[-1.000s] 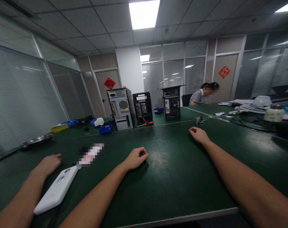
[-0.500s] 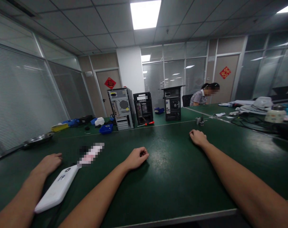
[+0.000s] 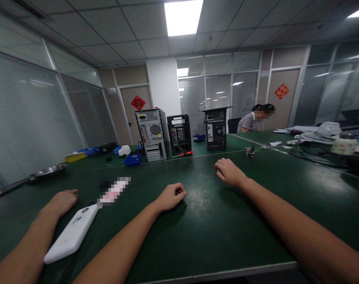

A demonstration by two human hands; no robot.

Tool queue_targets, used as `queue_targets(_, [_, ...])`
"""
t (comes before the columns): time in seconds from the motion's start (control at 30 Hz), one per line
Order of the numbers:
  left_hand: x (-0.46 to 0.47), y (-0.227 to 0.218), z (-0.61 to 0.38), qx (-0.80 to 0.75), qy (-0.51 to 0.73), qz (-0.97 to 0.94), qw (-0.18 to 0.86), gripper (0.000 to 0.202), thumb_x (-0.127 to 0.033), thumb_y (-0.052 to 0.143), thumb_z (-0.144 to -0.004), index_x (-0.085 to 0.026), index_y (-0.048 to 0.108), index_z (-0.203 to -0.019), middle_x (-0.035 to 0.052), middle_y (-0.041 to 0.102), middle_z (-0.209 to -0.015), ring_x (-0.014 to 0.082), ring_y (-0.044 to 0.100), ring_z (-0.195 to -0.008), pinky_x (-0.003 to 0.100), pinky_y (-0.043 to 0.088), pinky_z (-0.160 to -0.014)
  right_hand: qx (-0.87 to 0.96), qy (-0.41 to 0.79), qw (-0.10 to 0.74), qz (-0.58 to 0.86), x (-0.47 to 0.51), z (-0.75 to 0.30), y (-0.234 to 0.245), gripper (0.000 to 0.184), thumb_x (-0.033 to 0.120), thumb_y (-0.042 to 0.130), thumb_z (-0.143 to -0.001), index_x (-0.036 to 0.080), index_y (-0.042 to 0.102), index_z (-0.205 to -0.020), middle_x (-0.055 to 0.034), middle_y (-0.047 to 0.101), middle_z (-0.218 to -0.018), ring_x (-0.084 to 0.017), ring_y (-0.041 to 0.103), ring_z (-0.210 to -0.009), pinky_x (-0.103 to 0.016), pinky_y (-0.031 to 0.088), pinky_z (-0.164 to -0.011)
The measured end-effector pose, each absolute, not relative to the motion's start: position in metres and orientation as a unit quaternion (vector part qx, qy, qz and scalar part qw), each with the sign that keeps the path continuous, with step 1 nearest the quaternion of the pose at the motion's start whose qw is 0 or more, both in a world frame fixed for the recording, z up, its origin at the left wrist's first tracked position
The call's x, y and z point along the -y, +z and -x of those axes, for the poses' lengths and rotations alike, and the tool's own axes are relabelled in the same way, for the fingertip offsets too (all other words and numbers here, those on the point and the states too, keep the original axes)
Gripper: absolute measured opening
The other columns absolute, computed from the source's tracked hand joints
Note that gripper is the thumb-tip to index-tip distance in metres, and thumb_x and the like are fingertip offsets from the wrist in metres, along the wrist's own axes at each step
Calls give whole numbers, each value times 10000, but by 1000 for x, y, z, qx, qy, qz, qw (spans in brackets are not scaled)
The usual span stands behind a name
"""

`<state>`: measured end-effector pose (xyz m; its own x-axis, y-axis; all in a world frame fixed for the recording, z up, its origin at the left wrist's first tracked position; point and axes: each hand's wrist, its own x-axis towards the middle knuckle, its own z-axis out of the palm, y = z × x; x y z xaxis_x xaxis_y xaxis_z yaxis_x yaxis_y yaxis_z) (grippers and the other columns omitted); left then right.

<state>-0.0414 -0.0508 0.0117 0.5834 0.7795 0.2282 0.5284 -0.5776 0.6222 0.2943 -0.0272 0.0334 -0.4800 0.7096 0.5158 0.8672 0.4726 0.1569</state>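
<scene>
My left hand rests on the green tabletop near the middle, its fingers curled in loosely with nothing visible in them. Over the table to its right is my right hand, fingers loosely bent and somewhat apart, holding nothing that I can see. A red-handled screwdriver lies beyond both hands, before an opened black computer case. To the left of that case stands a grey computer tower, and to its right a black tower.
At far left, another person's hand lies beside a white device. A metal tray and a blue bin sit farther back. Small metal parts, cables and a jar are on the right. A person sits behind.
My right hand has moved left across the table, away from the small metal parts, and its fingers have loosened. My left hand and the other person's hand have stayed in place.
</scene>
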Motion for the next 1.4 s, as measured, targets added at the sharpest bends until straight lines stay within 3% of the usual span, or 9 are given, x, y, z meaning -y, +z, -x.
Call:
queue_targets(0.13, [53,12,39,-381,251,-853,254,228,-358,581,-882,-139,643,-891,9,606,-782,149,544,-721,246,404,-658,898,-202,200,336,47,-236,41,204,211,575,-837,153,620,-1027,-110,639,-977,-248,514,-950,-378,363,-858])
queue_targets(0.27, [57,15,37,-358,256,-856,271,203,-340,581,-879,-142,625,-889,-1,594,-780,142,537,-718,236,399,-649,929,-90,240,267,65,-188,30,184,221,572,-869,167,602,-1043,-95,642,-984,-226,540,-958,-355,414,-858])
queue_targets(0.43, [59,16,38,-358,267,-861,243,177,-304,593,-861,-148,590,-779,-15,570,-723,129,511,-682,232,373,-625,875,108,360,304,69,-166,9,117,177,588,-867,189,603,-982,-63,642,-1002,-170,605,-909,-298,479,-823])
queue_targets(0.63, [55,12,39,-350,311,-853,232,148,-295,640,-845,-156,619,-890,-9,605,-759,131,549,-691,231,411,-640,809,231,399,365,58,-169,5,110,265,670,-858,195,653,-940,-32,704,-900,-164,668,-827,-278,512,-727])
queue_targets(0.8, [52,10,38,-348,350,-847,200,188,-291,691,-825,-163,633,-951,6,634,-811,142,577,-740,236,439,-681,812,203,393,382,60,-169,6,107,265,655,-869,191,715,-917,-40,729,-890,-170,686,-823,-288,515,-757])
queue_targets(1.03, [46,9,40,-381,338,-830,226,190,-305,732,-802,-159,694,-919,21,687,-821,157,604,-754,249,450,-693,859,180,330,349,61,-177,5,351,280,686,-839,209,693,-1183,-70,724,-1109,-205,675,-997,-330,510,-899])
queue_targets(1.17, [43,8,40,-396,321,-822,253,136,-267,714,-799,-154,706,-874,21,697,-819,159,602,-750,252,452,-692,883,105,292,352,59,-180,1,333,263,686,-840,205,681,-1168,-86,709,-1133,-229,657,-1043,-362,489,-939])
queue_targets(1.3, [45,9,39,-391,330,-814,275,202,-270,711,-801,-154,694,-966,28,714,-847,170,638,-784,261,473,-733,887,95,289,346,60,-181,3,497,261,673,-857,214,553,-1337,-96,687,-1202,-229,656,-1066,-350,496,-931])
queue_targets(1.4, [48,11,39,-387,314,-828,255,185,-315,680,-835,-160,706,-931,37,720,-850,177,643,-787,267,471,-733,898,92,277,329,60,-183,5,591,250,662,-863,223,461,-1418,-103,663,-1250,-235,644,-1106,-360,489,-958])
